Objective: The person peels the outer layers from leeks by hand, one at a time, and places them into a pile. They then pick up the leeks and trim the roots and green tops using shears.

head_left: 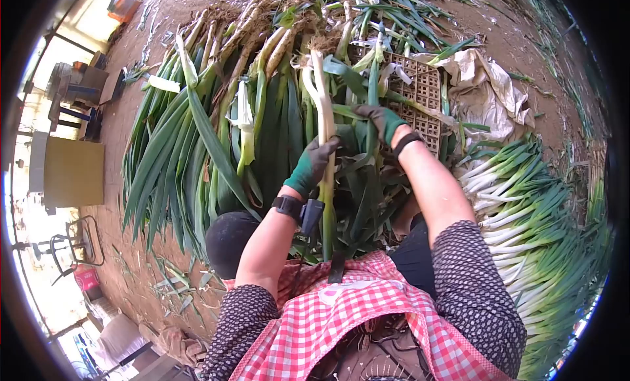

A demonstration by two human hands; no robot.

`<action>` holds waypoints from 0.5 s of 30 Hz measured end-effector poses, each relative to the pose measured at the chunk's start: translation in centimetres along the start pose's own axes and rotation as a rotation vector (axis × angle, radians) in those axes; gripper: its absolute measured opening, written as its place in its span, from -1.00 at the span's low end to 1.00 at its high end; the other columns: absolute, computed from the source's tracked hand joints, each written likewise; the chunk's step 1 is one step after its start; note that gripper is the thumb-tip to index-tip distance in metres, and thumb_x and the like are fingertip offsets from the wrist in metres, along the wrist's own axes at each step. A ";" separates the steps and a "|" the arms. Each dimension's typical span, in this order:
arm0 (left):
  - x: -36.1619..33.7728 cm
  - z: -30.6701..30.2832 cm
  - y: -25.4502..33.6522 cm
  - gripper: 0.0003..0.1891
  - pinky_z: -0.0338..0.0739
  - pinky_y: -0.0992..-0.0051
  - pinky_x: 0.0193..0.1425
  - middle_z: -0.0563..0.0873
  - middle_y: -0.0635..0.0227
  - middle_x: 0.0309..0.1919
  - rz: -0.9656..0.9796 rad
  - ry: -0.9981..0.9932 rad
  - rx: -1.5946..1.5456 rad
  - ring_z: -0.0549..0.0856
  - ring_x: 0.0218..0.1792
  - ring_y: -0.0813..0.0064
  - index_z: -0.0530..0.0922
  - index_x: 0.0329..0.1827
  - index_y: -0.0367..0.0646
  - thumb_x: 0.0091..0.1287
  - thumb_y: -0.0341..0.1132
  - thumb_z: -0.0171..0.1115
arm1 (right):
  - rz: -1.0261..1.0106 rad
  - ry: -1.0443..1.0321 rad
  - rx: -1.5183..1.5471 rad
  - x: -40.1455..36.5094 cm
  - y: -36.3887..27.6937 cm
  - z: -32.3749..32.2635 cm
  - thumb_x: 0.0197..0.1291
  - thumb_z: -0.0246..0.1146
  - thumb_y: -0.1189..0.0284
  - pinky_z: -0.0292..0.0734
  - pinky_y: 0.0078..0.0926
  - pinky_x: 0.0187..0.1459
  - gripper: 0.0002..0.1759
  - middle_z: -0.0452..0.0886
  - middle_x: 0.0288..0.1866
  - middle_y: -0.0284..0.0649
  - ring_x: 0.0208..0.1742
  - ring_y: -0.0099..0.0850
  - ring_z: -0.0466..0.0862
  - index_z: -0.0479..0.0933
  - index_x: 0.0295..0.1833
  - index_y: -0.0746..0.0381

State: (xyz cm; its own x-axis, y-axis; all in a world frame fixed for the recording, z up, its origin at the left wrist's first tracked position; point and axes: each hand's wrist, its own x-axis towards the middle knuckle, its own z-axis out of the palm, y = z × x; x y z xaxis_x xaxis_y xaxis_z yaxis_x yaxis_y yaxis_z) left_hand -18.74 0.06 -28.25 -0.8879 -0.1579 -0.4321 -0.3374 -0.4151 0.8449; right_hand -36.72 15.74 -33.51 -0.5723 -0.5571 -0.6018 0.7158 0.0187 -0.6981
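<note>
Nr R hand (384,122): crate (419,79), cloth (487,96)

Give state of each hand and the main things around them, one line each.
Left hand: gloved, closed around the held leek
Held leek: pale stem bare, roots on
Right hand: gloved, hold unclear
Large leek pile: roots and leaves on
Pile at right: laid side by side, white stems showing
Crate: partly covered
Cloth: crumpled

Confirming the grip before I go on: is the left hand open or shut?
Shut: the left hand has its gloved fingers curled around the leek.
</note>
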 end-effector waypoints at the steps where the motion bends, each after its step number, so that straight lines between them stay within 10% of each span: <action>1: -0.7 -0.2 0.8 -0.66 0.59 0.50 -0.15 0.71 0.35 -0.25 0.000 0.011 0.011 0.68 -0.26 0.53 0.60 0.05 -0.25 0.38 -0.17 0.24 | -0.118 0.016 -0.087 -0.8 -0.9 -0.5 0.17 0.39 0.23 0.61 -0.37 -0.19 -0.69 0.70 -0.24 -0.29 -0.29 -0.44 0.67 0.68 -0.07 0.20; 11: -3.7 -4.8 5.7 -0.66 0.63 0.41 0.04 0.75 0.19 -0.13 0.270 0.228 -0.217 0.74 -0.11 0.36 0.49 0.09 -0.20 0.35 -0.23 0.27 | -0.229 0.170 -0.398 -25.3 -11.7 -7.6 0.19 0.37 0.07 0.55 -0.38 0.02 -0.52 0.58 -0.01 -0.35 0.02 -0.45 0.57 0.63 0.07 0.19; 15: -7.1 -4.2 9.5 -0.62 0.63 0.35 0.07 0.74 0.13 -0.10 0.333 0.154 -0.159 0.74 -0.09 0.33 0.51 0.10 -0.32 0.40 -0.19 0.24 | -0.603 -0.200 -1.661 -31.1 -11.4 -18.3 0.31 0.20 0.30 0.61 -0.45 -0.08 -0.69 0.72 -0.09 -0.24 -0.11 -0.38 0.70 0.64 0.10 0.14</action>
State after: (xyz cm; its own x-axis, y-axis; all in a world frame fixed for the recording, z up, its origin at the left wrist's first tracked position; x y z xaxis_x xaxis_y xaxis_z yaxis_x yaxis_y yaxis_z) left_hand -14.37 -6.54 -18.48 -0.8793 -0.4344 -0.1953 0.0244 -0.4505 0.8925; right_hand -34.41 48.00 -13.95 -0.4344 -0.8835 -0.1751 -0.7460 0.4619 -0.4797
